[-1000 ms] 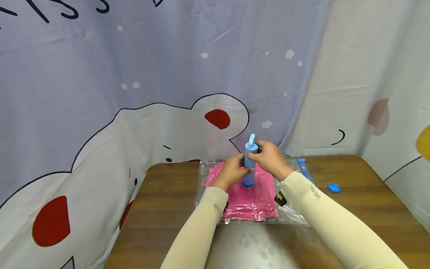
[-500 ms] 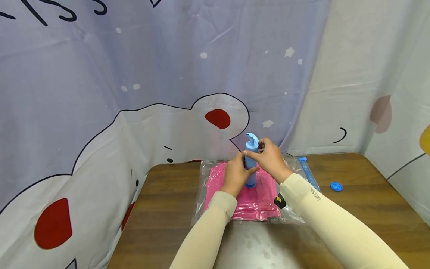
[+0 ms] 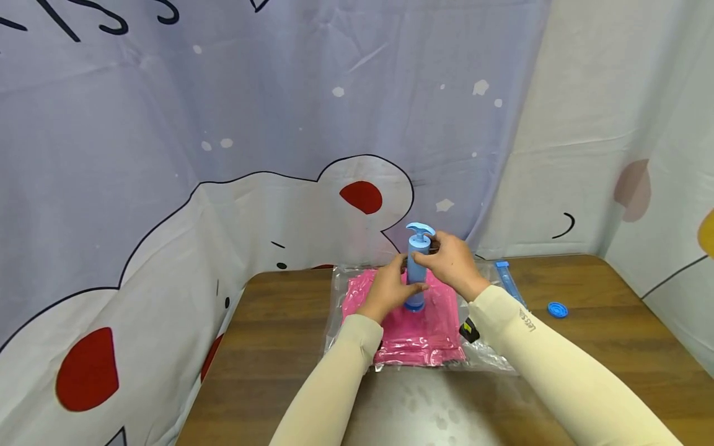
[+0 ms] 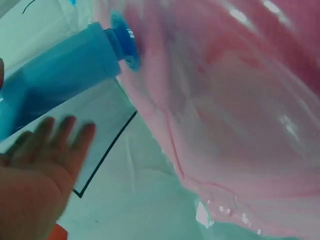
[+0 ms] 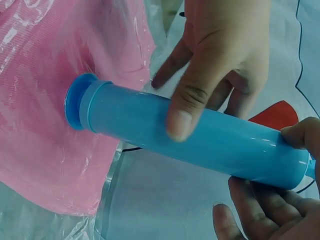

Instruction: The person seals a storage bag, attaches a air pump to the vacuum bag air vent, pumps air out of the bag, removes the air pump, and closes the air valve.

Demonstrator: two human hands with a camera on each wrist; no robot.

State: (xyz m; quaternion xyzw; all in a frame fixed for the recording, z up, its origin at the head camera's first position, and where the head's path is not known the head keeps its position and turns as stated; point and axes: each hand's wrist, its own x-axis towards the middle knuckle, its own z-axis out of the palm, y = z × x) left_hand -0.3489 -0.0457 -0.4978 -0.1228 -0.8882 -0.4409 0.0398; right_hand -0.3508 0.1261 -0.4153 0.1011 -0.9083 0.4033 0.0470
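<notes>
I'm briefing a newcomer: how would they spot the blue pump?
On the wooden table lies a pink-filled clear bag. On it, between the left hand and right hand, stands the blue pump. Unlike the flat blue disc, it is tall, with a curved handle.

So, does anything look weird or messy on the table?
A round blue piece lies loose on the right, away from the clear bag. The near table has a pale, blotchy patch, maybe glare or damp. The pump looks okay.

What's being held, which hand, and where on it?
The blue pump: the right hand pinches its upper end, just below the handle. The left hand is at its middle, thumb across it; whether it grips cannot be told.
</notes>
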